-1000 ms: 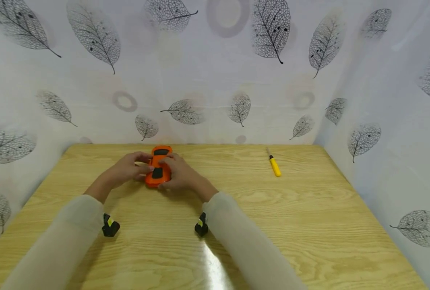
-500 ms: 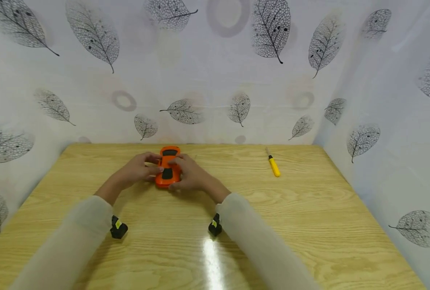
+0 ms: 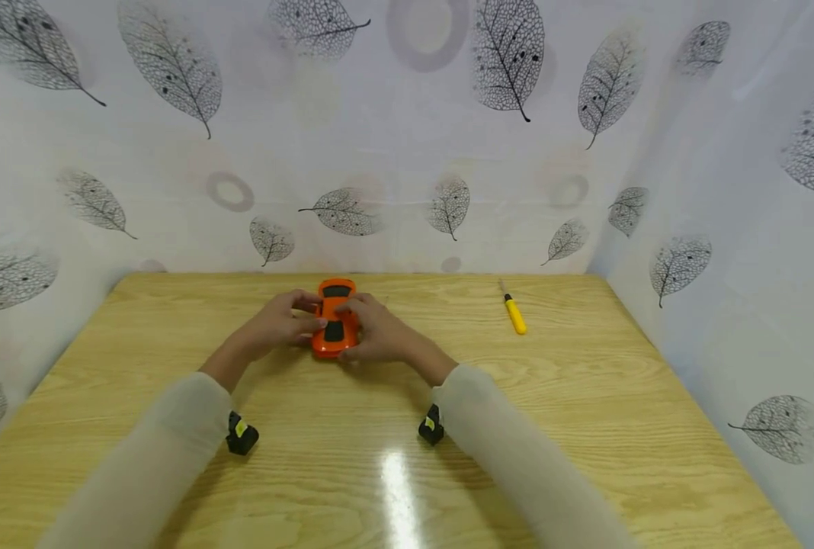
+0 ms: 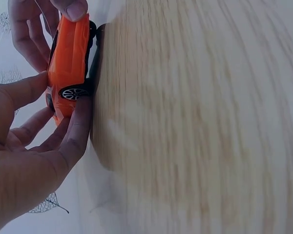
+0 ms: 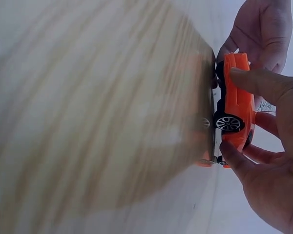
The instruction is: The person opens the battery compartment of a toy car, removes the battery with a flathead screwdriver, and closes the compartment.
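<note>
Glossy orange plastic toy car [image 3: 335, 329] on a smooth, shiny wood-grain table [image 3: 585, 412]; yellow plastic-handled screwdriver [image 3: 514, 313].

A glossy light-wood tabletop [image 3: 585, 427] reflects a lamp glare, enclosed by white curtain walls [image 3: 393, 152] printed with grey leaves.

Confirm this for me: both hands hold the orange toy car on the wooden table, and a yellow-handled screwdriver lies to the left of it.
Not quite. The screwdriver lies to the right of the toy car, as the head view shows. The left hand and right hand do hold the car on the table.
</note>
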A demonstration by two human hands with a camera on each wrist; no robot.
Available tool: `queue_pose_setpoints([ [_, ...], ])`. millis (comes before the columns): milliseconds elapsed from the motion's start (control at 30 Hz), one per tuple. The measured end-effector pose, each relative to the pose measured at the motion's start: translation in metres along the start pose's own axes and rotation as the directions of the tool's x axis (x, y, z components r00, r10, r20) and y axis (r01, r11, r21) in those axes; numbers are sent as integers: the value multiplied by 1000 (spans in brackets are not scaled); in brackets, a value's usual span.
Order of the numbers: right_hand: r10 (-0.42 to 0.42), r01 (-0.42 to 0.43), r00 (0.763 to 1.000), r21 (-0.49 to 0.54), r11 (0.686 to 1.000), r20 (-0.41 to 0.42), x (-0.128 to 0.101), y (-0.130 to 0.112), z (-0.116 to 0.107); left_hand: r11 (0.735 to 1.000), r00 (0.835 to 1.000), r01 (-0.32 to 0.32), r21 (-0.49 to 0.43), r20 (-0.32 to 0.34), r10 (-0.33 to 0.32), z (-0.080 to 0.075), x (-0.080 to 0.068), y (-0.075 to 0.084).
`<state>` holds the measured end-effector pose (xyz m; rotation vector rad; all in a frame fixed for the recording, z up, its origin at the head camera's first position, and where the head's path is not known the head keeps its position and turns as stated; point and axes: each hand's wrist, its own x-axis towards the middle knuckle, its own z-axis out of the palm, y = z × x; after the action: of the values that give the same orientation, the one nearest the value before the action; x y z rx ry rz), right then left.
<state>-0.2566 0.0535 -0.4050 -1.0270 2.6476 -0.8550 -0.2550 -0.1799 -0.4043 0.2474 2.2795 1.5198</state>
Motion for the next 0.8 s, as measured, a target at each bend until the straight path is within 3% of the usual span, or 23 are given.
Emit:
queue_pose_setpoints([
  [433,-1,0,1000,60,998,19,-19,21,-18,998,997,58,-18,-46,-59,32,15,15],
  [800,-5,2,1000,122,992,30,-41,35,-32,998,996,68,-4,-59,-68,58,18,33],
])
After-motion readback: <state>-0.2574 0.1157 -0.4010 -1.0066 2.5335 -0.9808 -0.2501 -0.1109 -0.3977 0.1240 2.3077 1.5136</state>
